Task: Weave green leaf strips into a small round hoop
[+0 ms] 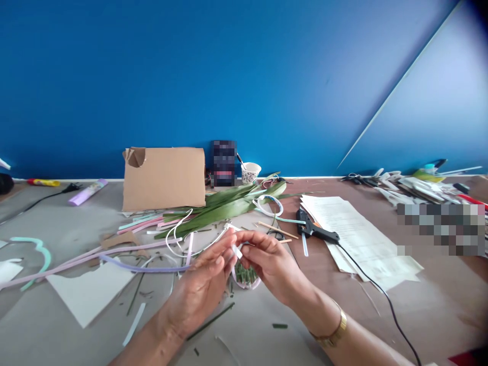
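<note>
Between my two hands, low over the middle of the table, is a small white strip (pixel 237 251). My right hand (pixel 263 252) pinches it between thumb and fingers. Close against it, my left hand (pixel 208 269) has its fingers bent around the strip's other side. Just under the fingers lies a small pink-rimmed piece (pixel 247 277) filled with short green cuttings, partly hidden by my hands. Behind them runs a white cord (pixel 206 249). Long green leaves (pixel 229 206) lie farther back.
A black glue gun (pixel 316 227) with a cable lies right, beside stacked papers (pixel 360 234). A cardboard piece (pixel 163 178), a phone (pixel 223 162) and a patterned cup (pixel 250 173) stand by the blue wall. Coloured strips (pixel 145 267) and white card (pixel 89 292) lie left.
</note>
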The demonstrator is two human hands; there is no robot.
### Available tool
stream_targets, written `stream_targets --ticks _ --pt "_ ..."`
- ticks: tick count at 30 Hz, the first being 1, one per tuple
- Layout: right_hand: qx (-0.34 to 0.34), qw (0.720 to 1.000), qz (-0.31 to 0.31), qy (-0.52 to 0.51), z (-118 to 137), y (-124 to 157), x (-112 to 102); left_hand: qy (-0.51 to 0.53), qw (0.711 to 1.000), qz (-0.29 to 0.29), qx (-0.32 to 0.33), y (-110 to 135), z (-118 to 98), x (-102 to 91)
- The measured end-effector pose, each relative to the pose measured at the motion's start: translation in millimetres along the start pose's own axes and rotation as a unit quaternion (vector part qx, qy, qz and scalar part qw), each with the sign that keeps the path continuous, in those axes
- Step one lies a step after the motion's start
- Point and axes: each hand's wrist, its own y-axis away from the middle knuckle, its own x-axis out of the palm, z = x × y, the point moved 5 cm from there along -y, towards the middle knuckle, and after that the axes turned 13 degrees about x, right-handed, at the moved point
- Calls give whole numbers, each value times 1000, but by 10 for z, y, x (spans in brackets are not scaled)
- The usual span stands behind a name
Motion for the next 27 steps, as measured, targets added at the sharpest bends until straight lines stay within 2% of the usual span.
stream_targets --ticks 4,9,15,20,27 --pt "6 1000 -11 6 -45 23 70 5 1000 15 -8 13 38 24" --pt "-5 1000 -13 7 -19 38 45 16 1000 16 -21 18 74 -4" --pt "-20 1000 -16 10 -17 35 -2 7 1000 21 -10 13 99 -31" --pt "-12 1000 -14 17 -38 36 44 -3 999 42 -4 16 92 -1" --pt "-21 1000 -1 1 -41 41 61 16 999 29 -18 19 105 -8"
